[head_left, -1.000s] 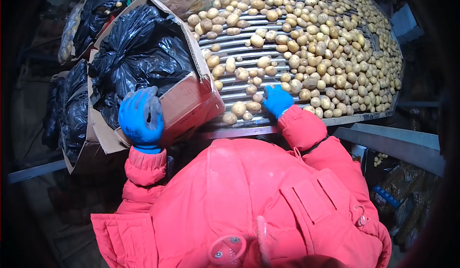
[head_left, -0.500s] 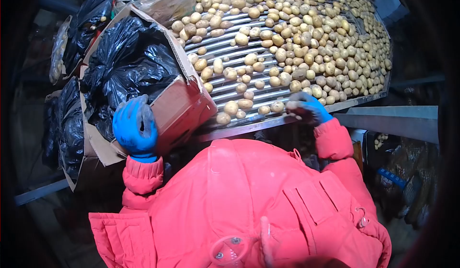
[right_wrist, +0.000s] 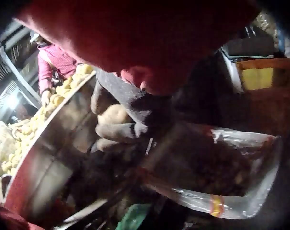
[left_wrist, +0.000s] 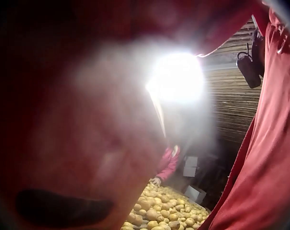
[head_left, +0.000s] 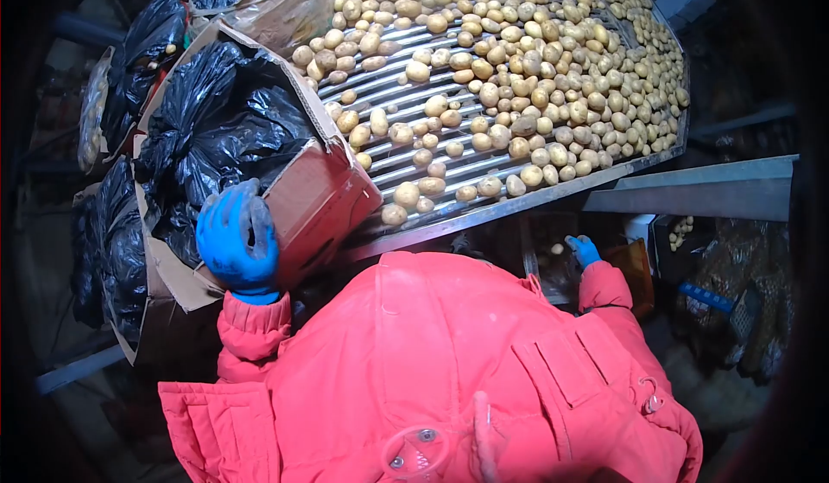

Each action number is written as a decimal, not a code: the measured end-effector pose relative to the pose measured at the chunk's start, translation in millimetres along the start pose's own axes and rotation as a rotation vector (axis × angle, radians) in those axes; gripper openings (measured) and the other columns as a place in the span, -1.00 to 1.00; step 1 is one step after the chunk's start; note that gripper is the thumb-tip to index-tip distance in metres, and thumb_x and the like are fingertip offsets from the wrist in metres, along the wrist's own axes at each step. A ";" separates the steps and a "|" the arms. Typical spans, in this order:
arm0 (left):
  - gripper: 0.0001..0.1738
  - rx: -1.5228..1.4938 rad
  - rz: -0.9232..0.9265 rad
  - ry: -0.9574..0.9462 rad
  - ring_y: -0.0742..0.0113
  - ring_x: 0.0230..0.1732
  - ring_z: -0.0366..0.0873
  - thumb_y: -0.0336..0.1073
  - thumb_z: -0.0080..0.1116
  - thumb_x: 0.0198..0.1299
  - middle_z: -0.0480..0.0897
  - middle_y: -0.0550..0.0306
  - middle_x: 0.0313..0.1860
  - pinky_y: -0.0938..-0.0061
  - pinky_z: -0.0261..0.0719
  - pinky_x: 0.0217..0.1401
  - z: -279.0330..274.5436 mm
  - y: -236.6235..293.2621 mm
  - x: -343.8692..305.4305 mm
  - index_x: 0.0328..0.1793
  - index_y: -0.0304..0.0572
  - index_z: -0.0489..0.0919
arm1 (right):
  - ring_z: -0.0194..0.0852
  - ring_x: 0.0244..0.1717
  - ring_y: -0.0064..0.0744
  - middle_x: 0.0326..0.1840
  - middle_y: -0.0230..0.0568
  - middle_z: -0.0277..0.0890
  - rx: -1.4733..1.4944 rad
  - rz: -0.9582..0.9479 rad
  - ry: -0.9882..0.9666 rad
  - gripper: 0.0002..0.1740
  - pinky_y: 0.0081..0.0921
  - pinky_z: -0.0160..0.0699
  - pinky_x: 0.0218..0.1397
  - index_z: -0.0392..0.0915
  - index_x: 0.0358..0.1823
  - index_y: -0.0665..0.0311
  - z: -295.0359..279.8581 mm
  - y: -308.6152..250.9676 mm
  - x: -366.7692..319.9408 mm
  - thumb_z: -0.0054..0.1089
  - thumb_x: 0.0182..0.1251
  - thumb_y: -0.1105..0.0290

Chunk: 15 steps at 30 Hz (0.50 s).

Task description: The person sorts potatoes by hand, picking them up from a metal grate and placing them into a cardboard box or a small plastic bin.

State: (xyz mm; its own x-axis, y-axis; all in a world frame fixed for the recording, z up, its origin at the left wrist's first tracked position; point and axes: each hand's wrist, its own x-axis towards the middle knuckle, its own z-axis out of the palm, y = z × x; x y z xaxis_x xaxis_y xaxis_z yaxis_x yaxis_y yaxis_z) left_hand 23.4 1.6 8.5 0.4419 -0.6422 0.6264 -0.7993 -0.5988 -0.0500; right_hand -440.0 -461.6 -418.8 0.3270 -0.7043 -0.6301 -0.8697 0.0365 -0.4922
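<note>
My right hand [head_left: 584,251], gloved in blue with grey palm and fingers, is below the front edge of the roller table [head_left: 484,215]. In the right wrist view its curled fingers hold a pale potato [right_wrist: 113,115], close beside a plastic-lined box [right_wrist: 221,206]. The blue-gloved left hand [head_left: 235,239] rests at the near edge of a cardboard box [head_left: 315,202], thumb apart from the fingers. Black plastic [head_left: 216,124] lines that box and hides what is inside. A red sleeve [left_wrist: 78,143] fills most of the left wrist view. Many loose potatoes [head_left: 553,94] cover the rollers.
More bagged boxes stand at the left, with a clear plastic bag [head_left: 285,8] behind. A metal beam [head_left: 691,191] juts out at the right above filled mesh bags [head_left: 734,276]. Another person in a pink jacket [right_wrist: 58,64] reaches onto the potatoes from the far side.
My right hand has moved from the near rollers, rightward over the table's front edge and down below it, with a potato. The view has shifted slightly; the left hand stays at the box.
</note>
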 end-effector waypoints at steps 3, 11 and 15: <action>-0.80 0.010 -0.006 0.001 0.02 -0.02 0.69 -0.35 0.15 0.34 0.75 0.01 -0.06 0.12 0.54 0.20 0.0 -0.3 -0.8 -0.02 -0.25 0.70 | 0.64 -0.07 -0.49 -0.08 -0.23 0.67 0.043 -0.460 -0.252 -0.50 -0.37 0.65 0.04 0.61 0.10 0.27 -9.5 -33.9 4.0 0.23 0.40 -0.01; -0.78 0.021 -0.042 0.032 0.04 -0.03 0.68 -0.32 0.25 0.24 0.74 0.06 -0.08 0.08 0.51 0.21 4.0 -1.0 -3.5 -0.02 -0.17 0.71 | 0.58 0.01 -0.53 0.05 -0.24 0.63 0.306 -0.602 -0.738 -0.51 -0.62 0.54 0.08 0.58 0.19 0.31 -17.8 -345.3 -97.9 0.20 0.45 0.07; -0.76 0.027 -0.044 0.029 0.04 -0.03 0.68 -0.30 0.26 0.22 0.73 0.06 -0.07 0.08 0.51 0.22 4.2 -2.6 -4.7 -0.01 -0.16 0.71 | 0.61 0.05 -0.40 0.00 -0.17 0.62 0.238 -0.868 -0.420 -0.61 -0.44 0.59 0.09 0.60 0.18 0.23 47.0 -411.3 -102.0 0.19 0.45 0.18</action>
State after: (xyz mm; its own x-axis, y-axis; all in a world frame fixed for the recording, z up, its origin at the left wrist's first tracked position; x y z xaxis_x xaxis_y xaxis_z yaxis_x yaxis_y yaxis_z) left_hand 25.1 4.2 2.4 0.4642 -0.6010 0.6507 -0.7680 -0.6390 -0.0423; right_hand -98.2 -371.5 -180.3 0.9597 -0.2476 -0.1333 -0.1850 -0.1989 -0.9624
